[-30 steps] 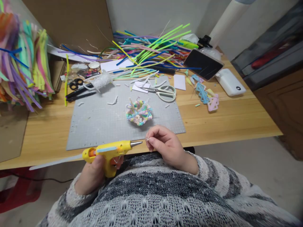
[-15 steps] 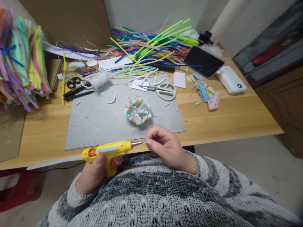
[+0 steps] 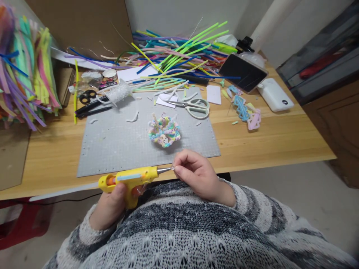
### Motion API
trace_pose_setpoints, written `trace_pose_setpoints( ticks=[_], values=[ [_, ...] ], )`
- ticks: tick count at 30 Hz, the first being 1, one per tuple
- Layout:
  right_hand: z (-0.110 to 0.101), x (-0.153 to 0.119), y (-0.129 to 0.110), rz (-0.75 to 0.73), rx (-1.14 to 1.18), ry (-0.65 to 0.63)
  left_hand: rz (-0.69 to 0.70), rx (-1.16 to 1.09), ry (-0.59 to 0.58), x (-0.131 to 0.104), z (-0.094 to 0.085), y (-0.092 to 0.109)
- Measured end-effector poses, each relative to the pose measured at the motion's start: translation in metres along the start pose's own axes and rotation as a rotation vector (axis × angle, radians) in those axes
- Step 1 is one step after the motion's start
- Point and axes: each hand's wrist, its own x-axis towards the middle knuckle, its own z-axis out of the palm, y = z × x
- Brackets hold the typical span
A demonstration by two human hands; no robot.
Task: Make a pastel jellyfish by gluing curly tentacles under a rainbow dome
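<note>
My left hand (image 3: 113,203) is closed round the handle of a yellow hot glue gun (image 3: 137,176), its metal nozzle pointing right. A long pale glue stick (image 3: 63,191) sticks out of the gun's back end. With thumb and forefinger, my right hand (image 3: 198,175) pinches a tiny clear piece (image 3: 173,167), too small to name, right at the nozzle tip. Beyond my hands, a small pastel craft piece of twisted pipe cleaners (image 3: 164,131) lies on the grey cutting mat (image 3: 117,149).
White-handled scissors (image 3: 196,107) and pipe cleaner scraps lie on the mat. Behind is a heap of coloured pipe cleaners (image 3: 179,52). A phone (image 3: 243,73) and a white power bank (image 3: 276,95) stand at right. Bundled pipe cleaners (image 3: 25,74) fill the left; black pens (image 3: 94,111) lie nearby.
The glue gun has shifted slightly right, so its nozzle tip now meets the clear piece at my right fingertips. My right hand has hardly moved.
</note>
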Motion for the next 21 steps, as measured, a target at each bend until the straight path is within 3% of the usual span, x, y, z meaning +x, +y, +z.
trace_pose_setpoints(
  ticks=[8, 17, 21],
  values=[
    [-0.001, 0.0, 0.001, -0.004, -0.022, 0.001, -0.027, -0.006, 0.055, -0.001, -0.003, -0.001],
    [-0.001, 0.0, 0.001, -0.009, -0.018, -0.006, -0.064, 0.004, 0.131, -0.001, 0.012, 0.009],
    [-0.001, 0.0, 0.002, -0.007, -0.013, -0.012, -0.079, 0.025, 0.116, -0.003, 0.004, 0.006]
  ],
)
